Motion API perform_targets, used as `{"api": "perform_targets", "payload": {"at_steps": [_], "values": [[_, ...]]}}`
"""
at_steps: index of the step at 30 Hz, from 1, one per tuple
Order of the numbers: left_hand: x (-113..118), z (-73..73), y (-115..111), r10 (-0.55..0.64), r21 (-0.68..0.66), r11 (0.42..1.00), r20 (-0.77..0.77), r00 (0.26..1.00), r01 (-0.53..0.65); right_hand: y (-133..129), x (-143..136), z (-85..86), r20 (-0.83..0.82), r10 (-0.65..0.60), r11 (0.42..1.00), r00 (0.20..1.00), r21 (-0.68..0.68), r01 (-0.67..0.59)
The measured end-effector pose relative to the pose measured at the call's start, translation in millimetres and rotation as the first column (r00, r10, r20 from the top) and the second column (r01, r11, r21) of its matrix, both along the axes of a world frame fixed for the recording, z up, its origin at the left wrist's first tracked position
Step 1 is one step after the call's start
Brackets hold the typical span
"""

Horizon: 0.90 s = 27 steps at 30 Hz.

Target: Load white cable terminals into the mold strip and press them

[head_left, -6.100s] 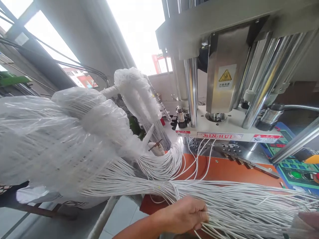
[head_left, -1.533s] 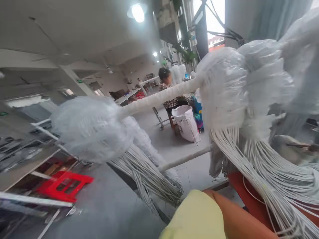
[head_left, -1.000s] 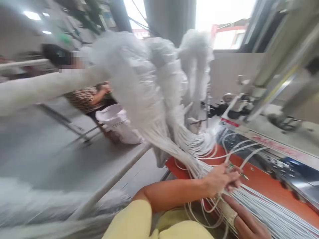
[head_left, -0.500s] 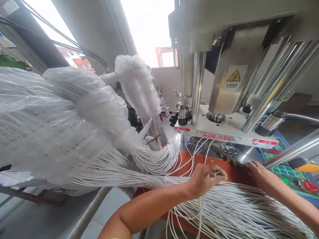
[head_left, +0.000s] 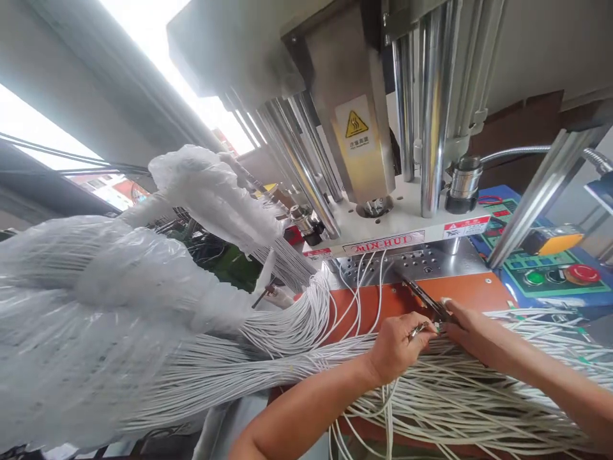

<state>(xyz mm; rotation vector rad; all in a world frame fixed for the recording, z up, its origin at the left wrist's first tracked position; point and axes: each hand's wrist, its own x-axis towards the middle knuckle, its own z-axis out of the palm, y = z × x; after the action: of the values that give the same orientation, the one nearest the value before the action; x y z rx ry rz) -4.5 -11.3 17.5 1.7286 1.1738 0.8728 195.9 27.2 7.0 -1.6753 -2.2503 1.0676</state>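
Observation:
My left hand [head_left: 402, 345] is closed on small metal connector ends of white cables, which stick out between thumb and fingers. Beside it, my right hand [head_left: 467, 329] has its fingertips close to those ends and rests at the near end of a dark metal mold bar [head_left: 421, 295]. Whether its fingers grip the bar is hard to tell. Under both hands lies a thick spread of white cables [head_left: 460, 396]. A few white cables [head_left: 357, 300] run from beneath the press plate [head_left: 407, 223] over the orange board [head_left: 457, 291].
Plastic-wrapped cable bundles [head_left: 110, 319] fill the left side. The press has steel columns [head_left: 433, 128] and a hot-surface label [head_left: 354, 128]. At the right is a control panel with a red button [head_left: 583, 274] and a green button [head_left: 535, 277].
The view has turned right. My right hand has come in beside my left hand, which still holds the connector ends. The metal bar now shows more plainly between the press and my hands.

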Motion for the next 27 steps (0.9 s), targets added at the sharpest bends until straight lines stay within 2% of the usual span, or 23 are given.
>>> {"api": "perform_targets", "payload": {"at_steps": [2, 5, 15, 20, 27], "values": [[1, -3.9, 1, 0.0, 0.034, 0.999, -0.03, 1.0, 0.001, 0, -2, 5.9, 0.0, 0.021, 0.998, 1.0, -0.063, -0.021], [2, -9.4, 3, 0.028, 0.087, 0.996, -0.087, 0.996, -0.02, -1, -7, 9.4, 0.028, 0.032, 0.997, 0.999, -0.072, -0.03], [4, -10.1, 6, 0.134, 0.101, 0.987, -0.127, 0.983, -0.121, -2, -7, -5.8, 0.082, 0.05, 0.998, 0.995, -0.052, -0.046], [2, -10.9, 3, 0.079, 0.143, 0.988, -0.133, 0.988, -0.06, 0, -9, -6.1, 0.067, 0.015, 0.999, 0.998, -0.051, -0.012], [4, -14.0, 3, 0.052, 0.118, 0.992, -0.123, 0.991, -0.038, 0, -11, -4.3, 0.113, -0.006, 0.998, 0.994, -0.056, 0.013]]}}
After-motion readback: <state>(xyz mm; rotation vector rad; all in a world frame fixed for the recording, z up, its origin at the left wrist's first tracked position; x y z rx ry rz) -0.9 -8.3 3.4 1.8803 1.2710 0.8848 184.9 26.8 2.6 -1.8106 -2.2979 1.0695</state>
